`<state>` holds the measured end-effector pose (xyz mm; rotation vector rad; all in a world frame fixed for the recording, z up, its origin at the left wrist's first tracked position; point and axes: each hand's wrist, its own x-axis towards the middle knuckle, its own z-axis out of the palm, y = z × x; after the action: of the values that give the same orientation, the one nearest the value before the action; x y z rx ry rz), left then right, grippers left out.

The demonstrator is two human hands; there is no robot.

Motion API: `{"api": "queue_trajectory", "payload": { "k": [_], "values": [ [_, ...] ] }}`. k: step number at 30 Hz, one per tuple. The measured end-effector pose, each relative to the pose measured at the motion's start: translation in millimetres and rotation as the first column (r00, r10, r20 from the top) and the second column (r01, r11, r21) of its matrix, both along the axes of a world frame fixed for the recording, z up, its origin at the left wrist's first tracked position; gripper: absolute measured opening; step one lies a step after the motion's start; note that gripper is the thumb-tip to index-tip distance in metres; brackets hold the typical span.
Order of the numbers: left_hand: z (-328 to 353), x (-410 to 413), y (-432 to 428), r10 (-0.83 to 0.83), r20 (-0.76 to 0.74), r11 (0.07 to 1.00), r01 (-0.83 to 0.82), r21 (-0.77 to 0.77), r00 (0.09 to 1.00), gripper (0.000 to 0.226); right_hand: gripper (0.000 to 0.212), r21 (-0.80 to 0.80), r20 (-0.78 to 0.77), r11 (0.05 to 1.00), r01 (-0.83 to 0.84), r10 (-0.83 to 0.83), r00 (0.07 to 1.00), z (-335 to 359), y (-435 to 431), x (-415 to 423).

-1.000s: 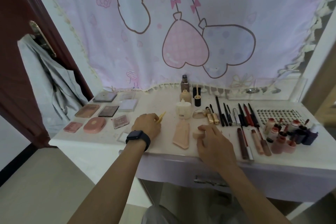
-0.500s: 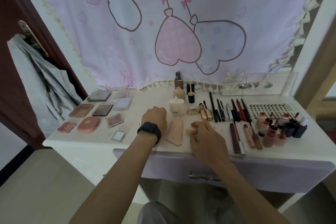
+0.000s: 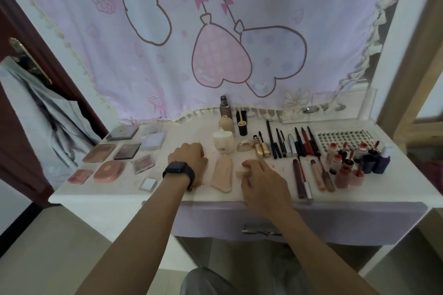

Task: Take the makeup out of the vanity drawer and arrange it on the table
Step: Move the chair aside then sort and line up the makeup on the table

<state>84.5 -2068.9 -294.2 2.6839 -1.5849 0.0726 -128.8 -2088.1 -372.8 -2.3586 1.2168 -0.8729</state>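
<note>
The makeup lies spread across the white table [image 3: 124,193]. At the left are nine flat compacts and palettes [image 3: 127,151] in rough rows — among them an oval pink case [image 3: 109,171] and a small white square [image 3: 148,184] nearest the front edge. In the middle stand four bottles or jars: a tall dark-capped bottle [image 3: 224,109] at the back, a beige one [image 3: 226,123] before it, a black tube with a gold applicator [image 3: 242,123], and a squat cream jar [image 3: 224,142]. A flat peach tube [image 3: 222,176] lies between the hands. To the right, about ten pencils and mascaras [image 3: 285,142] lie side by side, with three longer lip wands [image 3: 311,178] in front, then a cluster of small red-capped bottles [image 3: 347,163]. A white studded sheet [image 3: 345,137] carries printing on its right edge, too small to read.

The left hand [image 3: 189,159], a dark watch [image 3: 178,171] on its wrist, rests knuckles-up on the table; whether it holds anything cannot be told. The right hand [image 3: 261,181] pinches a small beige sponge [image 3: 240,172].
</note>
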Motion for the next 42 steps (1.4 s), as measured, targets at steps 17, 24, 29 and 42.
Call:
{"api": "queue_trajectory", "payload": {
  "k": [17, 24, 29, 42],
  "values": [
    [4.4, -1.9, -6.3, 0.015, 0.056, 0.998, -0.018, 0.056, 0.998, 0.026, 0.035, 0.001, 0.024, 1.000, -0.003, 0.003, 1.000, 4.8, 3.5, -1.4],
    [19.4, 1.0, -8.3, 0.117, -0.335, 0.986, -0.149, -0.073, 0.935, 0.038, 0.036, -0.012, 0.014, 1.000, 0.007, -0.007, 1.000, 3.7, 2.6, -0.4],
    [30.5, 13.8, -0.3, 0.079, -0.613, 0.944, -0.256, -0.207, 0.786, 0.029, 0.035, -0.013, 0.009, 1.000, 0.010, -0.010, 1.000, 4.6, 2.7, -0.9],
    [40.1, 37.5, 35.8, -0.080, -0.948, 0.919, -0.346, -0.190, 0.308, 0.031, 0.033, -0.023, -0.016, 1.000, 0.008, -0.008, 1.000, 5.4, 2.7, -0.9]
  ]
}}
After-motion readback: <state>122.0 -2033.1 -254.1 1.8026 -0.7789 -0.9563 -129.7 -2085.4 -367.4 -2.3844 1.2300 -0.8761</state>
